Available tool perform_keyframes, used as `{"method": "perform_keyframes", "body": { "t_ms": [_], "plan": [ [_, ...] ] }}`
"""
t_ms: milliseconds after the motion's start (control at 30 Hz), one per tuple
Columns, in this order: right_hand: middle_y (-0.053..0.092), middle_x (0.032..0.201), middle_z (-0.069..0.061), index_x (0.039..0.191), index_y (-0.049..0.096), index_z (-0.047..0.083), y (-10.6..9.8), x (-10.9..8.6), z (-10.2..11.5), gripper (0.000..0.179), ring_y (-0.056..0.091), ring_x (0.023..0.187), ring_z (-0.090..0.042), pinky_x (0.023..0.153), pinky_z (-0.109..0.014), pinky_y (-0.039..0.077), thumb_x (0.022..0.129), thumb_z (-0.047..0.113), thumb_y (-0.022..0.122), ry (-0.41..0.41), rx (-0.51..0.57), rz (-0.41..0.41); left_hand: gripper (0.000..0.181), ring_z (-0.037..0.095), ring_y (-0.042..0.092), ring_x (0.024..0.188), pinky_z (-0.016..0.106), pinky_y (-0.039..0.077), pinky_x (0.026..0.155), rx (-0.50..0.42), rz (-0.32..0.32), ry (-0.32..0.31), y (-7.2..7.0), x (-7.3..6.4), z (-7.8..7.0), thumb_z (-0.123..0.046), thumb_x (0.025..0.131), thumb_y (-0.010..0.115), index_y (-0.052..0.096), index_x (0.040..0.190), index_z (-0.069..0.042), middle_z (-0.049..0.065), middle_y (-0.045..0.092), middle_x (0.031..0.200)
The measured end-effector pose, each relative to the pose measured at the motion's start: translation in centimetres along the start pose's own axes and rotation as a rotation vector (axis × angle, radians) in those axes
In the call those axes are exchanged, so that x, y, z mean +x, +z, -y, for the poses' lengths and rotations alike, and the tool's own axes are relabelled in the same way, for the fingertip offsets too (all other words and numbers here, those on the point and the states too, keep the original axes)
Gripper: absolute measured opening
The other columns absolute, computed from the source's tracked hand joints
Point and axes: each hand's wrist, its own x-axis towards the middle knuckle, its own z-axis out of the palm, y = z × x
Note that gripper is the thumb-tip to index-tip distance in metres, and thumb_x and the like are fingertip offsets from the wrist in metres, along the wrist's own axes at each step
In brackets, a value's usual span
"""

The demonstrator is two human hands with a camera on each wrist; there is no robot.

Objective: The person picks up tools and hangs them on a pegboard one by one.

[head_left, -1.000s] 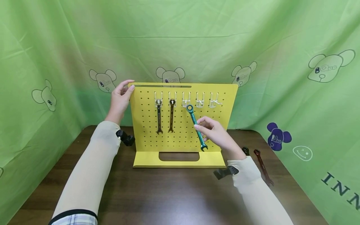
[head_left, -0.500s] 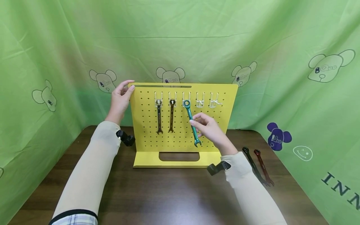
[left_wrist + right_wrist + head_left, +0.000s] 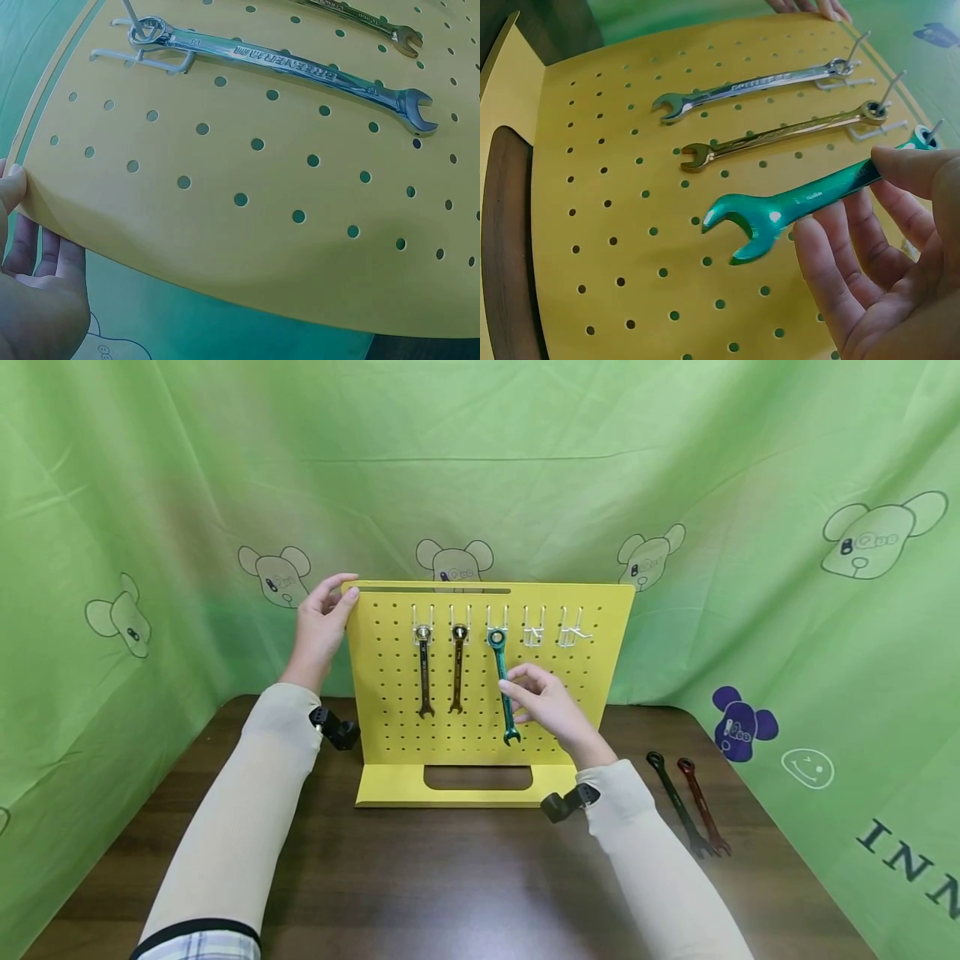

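My right hand [image 3: 546, 702] pinches a green combination wrench [image 3: 780, 214] by its shank between thumb and fingers. The wrench's ring end sits at the third hook, and in the right wrist view the hook's prong shows through the ring. Its open jaw points down, standing off the yellow pegboard [image 3: 397, 693]. My left hand [image 3: 321, 627] grips the pegboard's upper left corner, thumb on the front and fingers behind. A silver wrench [image 3: 292, 64] and a gold-brown wrench [image 3: 780, 135] hang by their ring ends from the first two hooks.
Two bare white hooks, the nearer one a wire hook [image 3: 533, 635] and the other a bent-looking hook [image 3: 573, 633], are right of the green wrench. A black wrench [image 3: 678, 802] and a red wrench [image 3: 703, 806] lie on the dark wooden table [image 3: 450, 885]. Green curtain surrounds the table.
My right hand has moved left with the green wrench, bringing its ring end up to the third hook and swinging the wrench closer to vertical. My left hand has stayed put.
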Motion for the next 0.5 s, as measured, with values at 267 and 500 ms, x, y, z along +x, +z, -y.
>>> {"method": "perform_keyframes", "body": {
  "t_ms": [267, 500],
  "plan": [
    [0.061, 0.113, -0.014, 0.126, 0.058, 0.004, 0.6, 1.1, -0.5, 0.039, 0.062, 0.098, -0.026, 0.086, -0.043, 0.056, 0.1, 0.032, 0.064, 0.024, 0.008, -0.003, 0.034, 0.013, 0.054, 0.092, 0.027, 0.047, 0.08, 0.01, 0.004, -0.012, 0.0, 0.0, 0.0, -0.029, 0.101, 0.062, 0.065, 0.133, -0.022, 0.0, 0.059, 0.106],
    [0.059, 0.128, -0.018, 0.132, 0.056, 0.001, 0.9, 1.7, -0.5, 0.046, 0.06, 0.111, -0.032, 0.089, -0.043, 0.055, 0.1, 0.034, 0.064, 0.058, 0.033, -0.002, 0.033, 0.013, 0.054, 0.093, 0.028, 0.047, 0.082, 0.011, 0.007, -0.018, 0.0, 0.0, 0.0, -0.03, 0.1, 0.063, 0.065, 0.133, -0.023, 0.0, 0.059, 0.107]
  ]
}}
